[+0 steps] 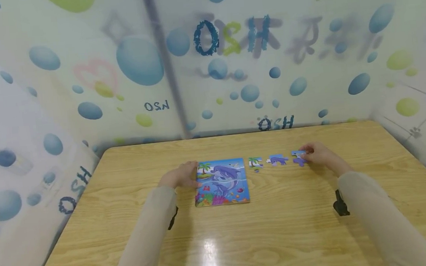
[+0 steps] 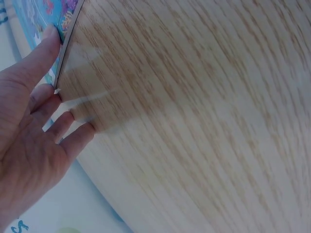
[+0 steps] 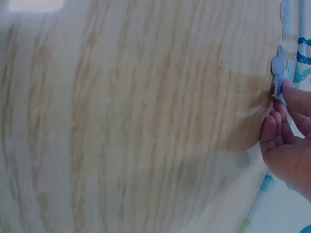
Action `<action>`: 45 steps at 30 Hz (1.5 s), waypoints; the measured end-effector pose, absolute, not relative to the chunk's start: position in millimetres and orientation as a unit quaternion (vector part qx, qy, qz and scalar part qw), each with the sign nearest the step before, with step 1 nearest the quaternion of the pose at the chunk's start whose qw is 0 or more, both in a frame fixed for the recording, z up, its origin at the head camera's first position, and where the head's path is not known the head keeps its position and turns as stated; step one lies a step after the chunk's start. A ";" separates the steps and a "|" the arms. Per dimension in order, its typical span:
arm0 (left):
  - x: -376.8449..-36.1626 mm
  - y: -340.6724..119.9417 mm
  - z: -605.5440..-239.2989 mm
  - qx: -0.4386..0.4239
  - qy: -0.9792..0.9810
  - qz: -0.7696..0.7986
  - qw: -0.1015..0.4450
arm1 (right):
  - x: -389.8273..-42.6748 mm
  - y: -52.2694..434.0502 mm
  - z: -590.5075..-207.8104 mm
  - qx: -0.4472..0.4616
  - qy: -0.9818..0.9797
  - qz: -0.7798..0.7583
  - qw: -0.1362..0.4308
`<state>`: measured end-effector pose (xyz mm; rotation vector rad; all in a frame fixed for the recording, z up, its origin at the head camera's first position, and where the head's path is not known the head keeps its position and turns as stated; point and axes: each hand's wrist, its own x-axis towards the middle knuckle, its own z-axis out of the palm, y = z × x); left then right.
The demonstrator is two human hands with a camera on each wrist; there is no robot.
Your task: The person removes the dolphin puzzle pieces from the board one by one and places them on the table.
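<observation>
Three loose puzzle pieces are lying in a short row on the wooden table point(image 1: 290, 236), just to the right of the dolphin puzzle board point(image 1: 221, 182). We are seeing the palm-tree piece point(image 1: 255, 162) nearest the board, the middle purple piece point(image 1: 277, 160) next along, and the rightmost piece point(image 1: 299, 158) under our right hand point(image 1: 319, 154). That hand is pinching the rightmost piece between thumb and fingertips — in the right wrist view the fingers point(image 3: 278, 127) are curling against its edge, with the piece seeming to be tilting up off the wood.

Our left hand point(image 1: 180, 177) is resting against the left edge of the board, fingers straight and relaxed. In the left wrist view the thumb point(image 2: 36, 60) is lying along the board's edge while the other fingers are spreading flat on the table beside it; nothing is being gripped there.

The board is sitting near the middle of the table, a little toward the far edge, squarely between our two forearms. Small gaps are separating the three pieces from one another and from the board's right edge. Wide bare wood is stretching in front of the board toward us — and more is lying open to the left of the left hand and to the right of the right hand. Behind the table's far edge a bubble-patterned wall point(image 1: 286, 59) is standing close.
</observation>
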<state>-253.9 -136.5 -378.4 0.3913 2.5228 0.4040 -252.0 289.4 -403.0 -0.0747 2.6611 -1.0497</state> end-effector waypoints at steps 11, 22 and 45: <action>-253.4 -138.4 -379.6 0.157 0.937 0.147 0.274 | -251.8 283.4 -406.0 0.009 0.926 -0.362 0.110; -255.0 -138.0 -376.5 0.171 0.937 0.119 0.280 | -257.0 247.9 -394.4 -0.003 0.924 -0.371 0.095; -257.5 -135.4 -377.9 0.158 0.935 0.107 0.299 | -265.3 146.1 -385.2 -0.101 0.894 -0.407 0.156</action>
